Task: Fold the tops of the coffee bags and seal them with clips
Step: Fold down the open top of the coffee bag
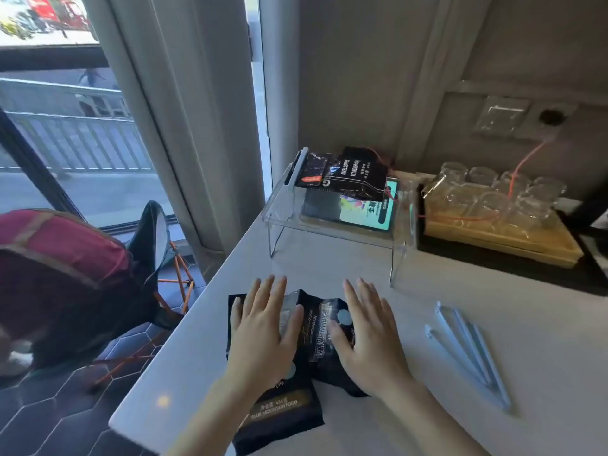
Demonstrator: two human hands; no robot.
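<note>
A black coffee bag (279,408) lies flat on the white counter (427,340) near its front left edge. A second black bag (324,327) lies beside and partly over it, to the right. My left hand (263,327) rests flat on the left bag with straight fingers. My right hand (370,334) lies flat on the right bag, fingers straight too. Several pale blue sealing clips (470,353) lie on the counter to the right of my right hand. More dark coffee bags (345,174) sit on a clear acrylic stand at the back.
The clear acrylic stand (332,225) stands behind the bags, with a lit tablet (355,209) under it. A wooden tray of glass cups (493,205) sits at the back right. The counter's left edge drops to a tiled floor with a folding chair (154,258).
</note>
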